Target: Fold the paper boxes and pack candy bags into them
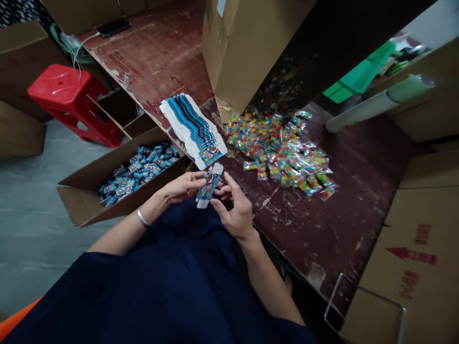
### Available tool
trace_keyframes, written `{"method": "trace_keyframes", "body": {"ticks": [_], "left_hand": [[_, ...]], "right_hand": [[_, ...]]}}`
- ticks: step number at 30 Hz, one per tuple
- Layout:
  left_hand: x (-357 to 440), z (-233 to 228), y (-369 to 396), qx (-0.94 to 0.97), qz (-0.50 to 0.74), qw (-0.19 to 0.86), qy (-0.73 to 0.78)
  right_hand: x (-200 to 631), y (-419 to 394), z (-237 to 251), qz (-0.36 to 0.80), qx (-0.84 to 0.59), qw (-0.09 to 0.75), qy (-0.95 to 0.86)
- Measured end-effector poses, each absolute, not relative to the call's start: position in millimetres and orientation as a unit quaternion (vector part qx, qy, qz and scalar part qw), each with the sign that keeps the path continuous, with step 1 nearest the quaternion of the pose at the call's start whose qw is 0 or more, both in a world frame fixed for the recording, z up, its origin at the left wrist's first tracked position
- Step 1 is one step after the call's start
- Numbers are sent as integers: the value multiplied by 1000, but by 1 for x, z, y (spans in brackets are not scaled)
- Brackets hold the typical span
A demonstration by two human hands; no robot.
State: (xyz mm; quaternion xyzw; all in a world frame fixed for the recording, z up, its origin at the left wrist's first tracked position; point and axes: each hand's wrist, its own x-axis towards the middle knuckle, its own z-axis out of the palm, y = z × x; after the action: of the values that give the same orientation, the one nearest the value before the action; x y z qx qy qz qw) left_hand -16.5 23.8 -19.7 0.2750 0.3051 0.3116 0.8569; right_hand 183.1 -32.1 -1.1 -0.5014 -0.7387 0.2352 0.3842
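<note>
A small blue printed carton with white end flaps sticking out at both ends is in my left hand, the thumb on its near face and the fingers closed around it. My right hand is at the carton's right side, thumb and fingers apart, the fingertips close to its edge; whether they touch it I cannot tell. Just beyond my hands lies a fanned stack of flat blue-and-white cartons. To the right, a heap of clear packets of colourful candies spreads over the dark red table.
A cardboard box holding many small blue cartons stands at the left, against the table edge. A large carton rises behind the candies. A red stool, a phone, a pale roll and a metal frame surround the area.
</note>
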Motion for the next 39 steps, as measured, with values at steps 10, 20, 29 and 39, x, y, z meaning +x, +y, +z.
{"method": "trace_keyframes", "body": {"ticks": [10, 20, 29, 39], "left_hand": [[-21, 8, 21, 375, 282, 831, 297], [-1, 5, 12, 377, 320, 798, 345], [37, -23, -4, 280, 525, 685, 421], [26, -29, -12, 470, 514, 578, 425]], "right_hand": [[191, -23, 6, 314, -516, 377, -702], [199, -18, 12, 365, -535, 402, -648], [170, -26, -18, 408, -564, 552, -458], [172, -16, -33, 331, -544, 562, -528]]}}
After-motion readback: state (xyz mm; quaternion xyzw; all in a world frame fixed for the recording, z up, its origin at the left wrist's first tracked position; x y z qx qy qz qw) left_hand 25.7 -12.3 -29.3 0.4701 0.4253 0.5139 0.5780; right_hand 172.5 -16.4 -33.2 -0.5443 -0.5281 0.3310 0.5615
